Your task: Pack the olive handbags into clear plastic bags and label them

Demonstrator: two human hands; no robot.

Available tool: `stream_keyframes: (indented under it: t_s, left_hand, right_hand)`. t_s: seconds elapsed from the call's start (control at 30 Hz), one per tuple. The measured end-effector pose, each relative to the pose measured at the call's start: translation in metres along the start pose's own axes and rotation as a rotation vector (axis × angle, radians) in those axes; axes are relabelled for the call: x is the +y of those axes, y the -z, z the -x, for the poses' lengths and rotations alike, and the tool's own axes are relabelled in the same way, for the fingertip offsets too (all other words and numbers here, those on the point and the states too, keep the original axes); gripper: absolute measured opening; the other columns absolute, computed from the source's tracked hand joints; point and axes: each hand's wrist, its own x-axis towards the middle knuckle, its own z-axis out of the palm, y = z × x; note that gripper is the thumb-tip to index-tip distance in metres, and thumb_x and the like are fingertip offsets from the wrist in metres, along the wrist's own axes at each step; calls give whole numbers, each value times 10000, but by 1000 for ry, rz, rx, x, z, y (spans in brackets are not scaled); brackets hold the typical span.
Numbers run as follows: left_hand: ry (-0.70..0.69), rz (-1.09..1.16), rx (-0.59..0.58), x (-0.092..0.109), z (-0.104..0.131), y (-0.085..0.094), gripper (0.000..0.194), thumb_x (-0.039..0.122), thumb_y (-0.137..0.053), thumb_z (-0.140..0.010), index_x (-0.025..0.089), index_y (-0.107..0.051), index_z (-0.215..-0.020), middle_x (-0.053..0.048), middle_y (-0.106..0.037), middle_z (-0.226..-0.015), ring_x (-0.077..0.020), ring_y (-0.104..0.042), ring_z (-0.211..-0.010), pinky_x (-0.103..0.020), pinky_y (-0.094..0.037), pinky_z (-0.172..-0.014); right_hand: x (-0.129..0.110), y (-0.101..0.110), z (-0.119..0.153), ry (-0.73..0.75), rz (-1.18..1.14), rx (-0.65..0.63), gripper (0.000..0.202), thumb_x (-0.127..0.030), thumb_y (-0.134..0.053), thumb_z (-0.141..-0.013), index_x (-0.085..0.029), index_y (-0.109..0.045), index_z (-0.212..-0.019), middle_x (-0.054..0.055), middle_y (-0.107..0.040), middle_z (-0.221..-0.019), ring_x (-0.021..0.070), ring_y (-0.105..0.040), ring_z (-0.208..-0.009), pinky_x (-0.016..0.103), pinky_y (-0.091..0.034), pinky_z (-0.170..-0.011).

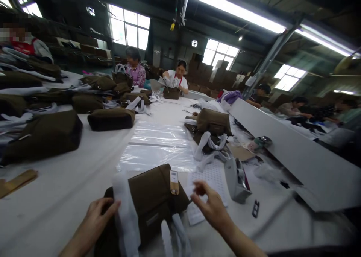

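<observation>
A dark olive handbag (pixel 152 196) lies in front of me on the white table. White foam wrap (pixel 125 212) runs down its left part, and wrapped straps (pixel 166 238) hang at its front. A tag with a barcode label (pixel 174 181) rests on its upper right. My left hand (pixel 100 213) is closed on the bag's left side, thumb against the edge of the wrap. Just off the right corner of the bag, my right hand (pixel 210 204) is raised, its fingers apart and slightly curled, holding nothing visible. Beneath that hand is a printed sheet (pixel 213 181).
Clear plastic bags (pixel 158 146) lie flat beyond the handbag. More olive bags (pixel 111 119) crowd the left, and another bag (pixel 213 121) is at right. A grey box (pixel 237 181) and small thread snips (pixel 255 209) lie right of my hand. Co-workers (pixel 179 78) sit farther back.
</observation>
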Motion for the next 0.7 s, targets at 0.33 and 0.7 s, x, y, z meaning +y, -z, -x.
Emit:
stream_keyframes:
  t_s: [0.33, 0.7]
  left_hand:
    - [-286, 94, 162, 21, -44, -26, 593, 604, -614, -572, 166, -510, -958, -128, -377, -1178, -330, -365, -1203, -518, -235, -1071]
    - [-471, 108, -36, -17, -3, -11, 420, 455, -622, -698, 214, -488, -1015, -102, -378, -1274, -301, -407, -1208, -442, -406, -992]
  right_hand:
    - [49, -97, -99, 77, -188, 187, 424, -381, -602, -729, -181, -519, -1093, 69, -625, -1043, 232, -580, -975, 390, -450, -871]
    - [62, -117, 7, 68, -80, 371, 426, -409, -553, -795, -216, -470, -1165, 60, -546, -1026, 243, -534, -1010, 379, -451, -893]
